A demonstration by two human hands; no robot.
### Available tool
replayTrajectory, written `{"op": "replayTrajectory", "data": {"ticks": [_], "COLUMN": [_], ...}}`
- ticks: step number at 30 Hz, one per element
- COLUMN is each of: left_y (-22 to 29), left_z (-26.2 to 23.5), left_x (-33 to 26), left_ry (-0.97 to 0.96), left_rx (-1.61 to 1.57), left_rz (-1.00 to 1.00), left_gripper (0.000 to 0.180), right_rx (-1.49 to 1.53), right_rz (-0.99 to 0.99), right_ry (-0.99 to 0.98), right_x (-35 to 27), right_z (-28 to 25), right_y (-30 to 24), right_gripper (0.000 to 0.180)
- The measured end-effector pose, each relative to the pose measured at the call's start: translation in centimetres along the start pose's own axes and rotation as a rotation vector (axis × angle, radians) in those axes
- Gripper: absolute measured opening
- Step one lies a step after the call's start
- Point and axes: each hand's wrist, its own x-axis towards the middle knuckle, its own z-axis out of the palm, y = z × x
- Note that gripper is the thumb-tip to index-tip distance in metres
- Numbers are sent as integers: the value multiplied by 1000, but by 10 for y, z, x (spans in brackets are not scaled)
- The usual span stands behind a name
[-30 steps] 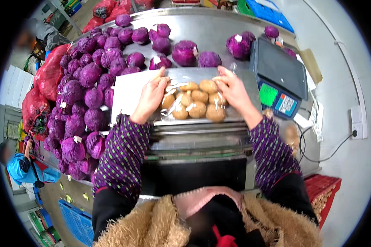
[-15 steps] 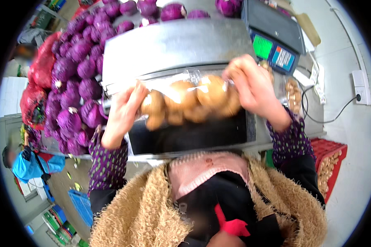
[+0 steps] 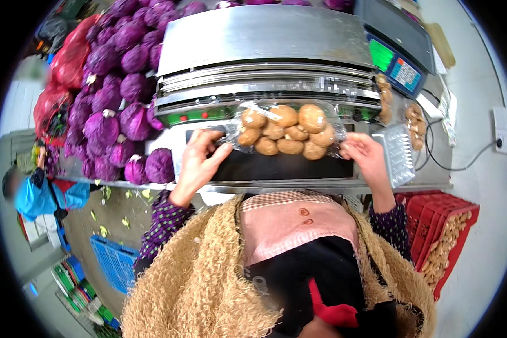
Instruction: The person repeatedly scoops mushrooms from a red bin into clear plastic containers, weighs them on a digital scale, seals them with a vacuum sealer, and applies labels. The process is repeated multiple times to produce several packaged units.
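A clear film-wrapped pack of brown mushrooms (image 3: 287,132) lies over the black plate (image 3: 281,169) at the front of a steel wrapping machine (image 3: 265,42). My left hand (image 3: 200,160) grips gathered cling film at the left end of the pack between thumb and curled fingers. At the opposite end, my right hand (image 3: 369,158) pinches the film's loose edge. The film is bunched and crinkled at both ends. Several round mushroom caps show through it, facing up.
Purple cabbages (image 3: 104,127) are heaped at left, beside red net sacks (image 3: 67,70). A scale (image 3: 394,56), wrapped mushroom packs (image 3: 416,125) and a clear plastic tray (image 3: 396,155) are at right. A red crate (image 3: 434,225) of mushrooms stands below. Another person (image 3: 39,194) is at far left.
Both hands have come down and nearer with the pack, away from the machine's top. The machine's rollers and the clear tray at right now show.
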Motion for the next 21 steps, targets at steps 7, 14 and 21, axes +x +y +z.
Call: {"op": "replayTrajectory", "data": {"ticks": [7,14,21], "left_y": [-12,-3,-32], "left_z": [28,24,11], "left_x": [-13,-14,-127], "left_ry": [396,800,509], "left_rx": [-469,-639,-377], "left_rz": [235,19,-728], "left_gripper": [9,20,25], "right_rx": [12,-14,-252], "right_rz": [-298,-213,327], "right_ry": [387,565,366], "right_x": [-4,28,-112], "right_z": [23,41,-25], "right_y": [26,-3,49], "right_gripper": [8,19,21]}}
